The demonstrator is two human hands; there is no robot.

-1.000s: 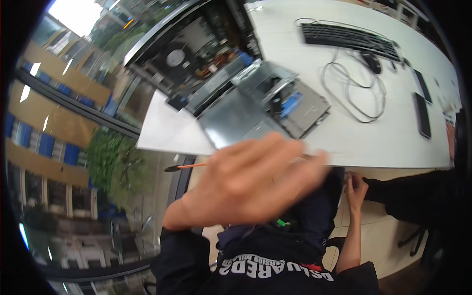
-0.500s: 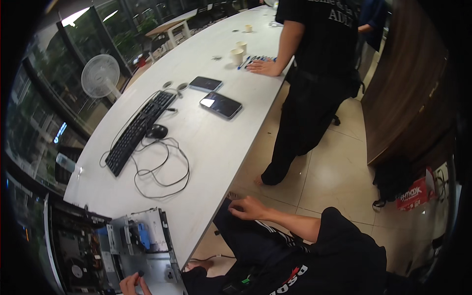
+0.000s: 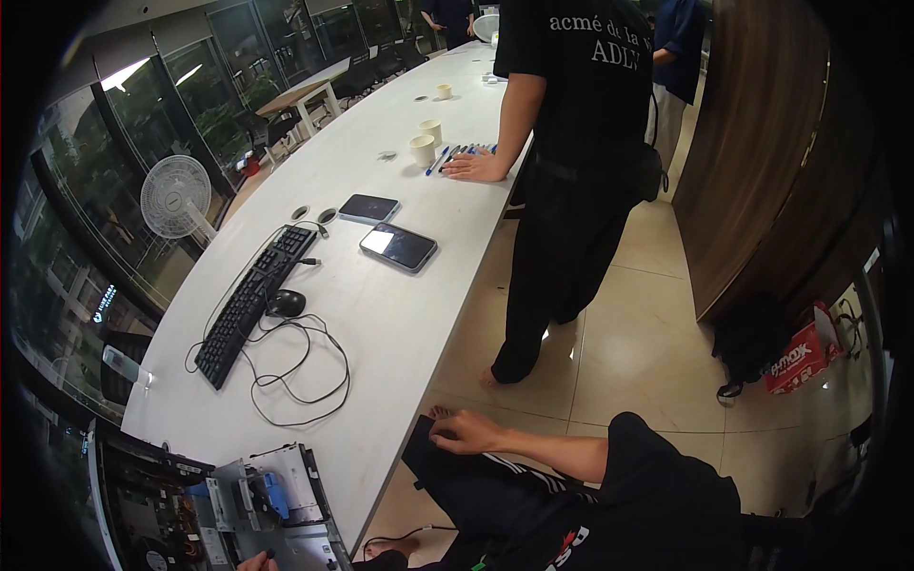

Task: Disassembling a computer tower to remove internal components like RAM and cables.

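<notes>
My left hand (image 3: 255,563) shows only its fingertips at the lower edge, over the near side of an opened metal computer case (image 3: 312,554). Those fingers pinch a small dark piece (image 3: 270,553), too small to name. Inside the case are a blue plastic part (image 3: 275,496), metal brackets and a dark fan-like unit. My right hand (image 3: 466,432) lies on my thigh beside the table edge, fingers loosely curled. Nothing shows in it, though its palm side is hidden.
On the white table (image 3: 419,324) lie a keyboard (image 3: 255,306), a mouse (image 3: 286,303) with looped cable and two phones (image 3: 398,247). Paper cups (image 3: 422,150) and pens stand farther off. A person in black (image 3: 571,190) leans a hand on the table's right edge.
The view has tilted up, so the case and table sit lower in it. My left hand shows less at the lower edge, still with the small dark piece. My right hand stays on my thigh.
</notes>
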